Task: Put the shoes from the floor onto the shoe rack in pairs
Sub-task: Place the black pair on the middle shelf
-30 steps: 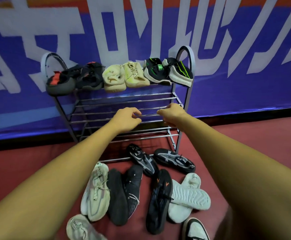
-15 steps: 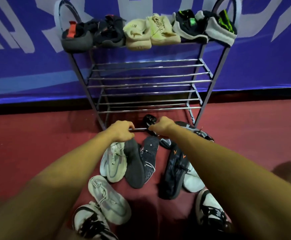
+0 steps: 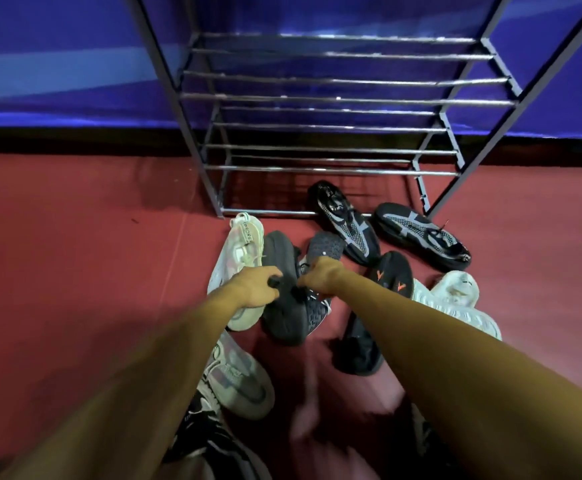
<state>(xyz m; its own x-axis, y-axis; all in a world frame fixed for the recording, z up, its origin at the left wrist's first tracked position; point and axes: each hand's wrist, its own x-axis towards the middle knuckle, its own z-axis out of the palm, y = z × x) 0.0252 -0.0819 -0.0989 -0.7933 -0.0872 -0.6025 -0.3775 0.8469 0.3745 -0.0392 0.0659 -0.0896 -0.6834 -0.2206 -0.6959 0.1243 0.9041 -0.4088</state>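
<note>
Head view, mid-frame: the dark grey shoe (image 3: 279, 323) lies on the red floor (image 3: 75, 271), and my left grip (image 3: 255, 289) is curled onto its rim. My right grip (image 3: 320, 275) clenches the partner shoe (image 3: 324, 245), its dotted sole showing. A pale sneaker (image 3: 241, 251) touches them on the frame's left. The shoe rack (image 3: 317, 98) stands above.

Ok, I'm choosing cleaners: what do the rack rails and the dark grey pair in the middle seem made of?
Rack rails: probably chromed metal tube, glossy, bright streak highlights. Dark grey pair: apparently matte synthetic textile, no shine; one toe shows a dotted, moulded-looking texture.
</note>
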